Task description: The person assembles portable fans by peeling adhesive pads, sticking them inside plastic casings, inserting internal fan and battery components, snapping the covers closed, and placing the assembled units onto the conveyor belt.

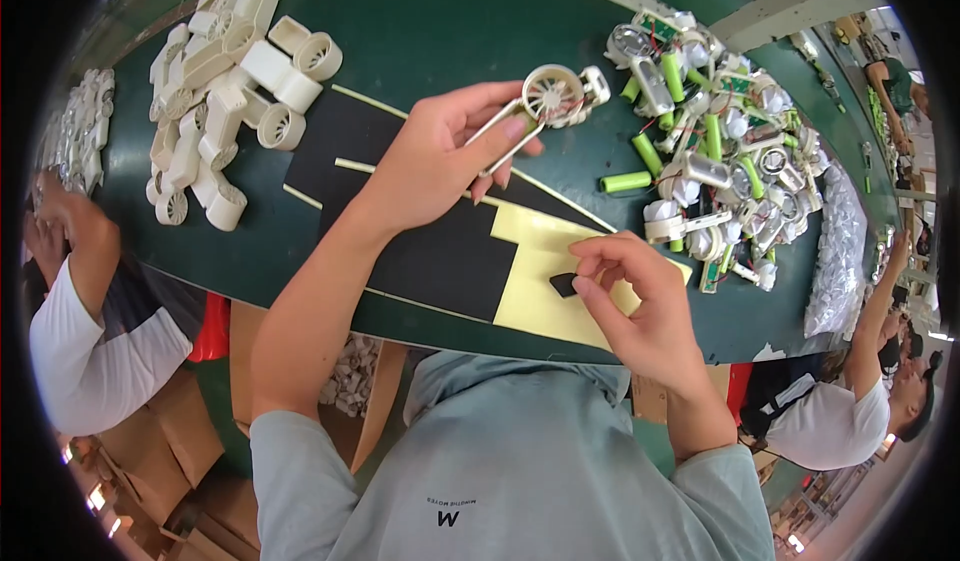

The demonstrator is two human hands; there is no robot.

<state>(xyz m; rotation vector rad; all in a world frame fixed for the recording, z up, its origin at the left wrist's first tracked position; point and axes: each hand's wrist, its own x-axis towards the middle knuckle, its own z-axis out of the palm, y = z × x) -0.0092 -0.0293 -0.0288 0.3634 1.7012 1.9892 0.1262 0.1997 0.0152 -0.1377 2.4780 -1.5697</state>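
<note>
My left hand (440, 156) grips an off-white plastic fan housing (553, 98), its round grille end pointing up and to the right. A small white fitting is attached beside the grille. Lower right, my right hand (645, 301) pinches a small black adhesive piece (564, 285) between thumb and fingertips. Below that piece lies a pale yellow backing sheet (525, 296), partly hidden by the right hand. Black adhesive sheeting (430, 261) covers the left part of the yellow sheet, and more black strips lie beneath my left forearm and hand.
Off-white fan housings (225, 91) are heaped at the left. Fan assemblies with wires and green cylindrical batteries (627, 182) pile up at the right, beside a clear plastic bag (838, 251). Cardboard boxes (160, 436) stand below the table edge. Other people sit at both sides.
</note>
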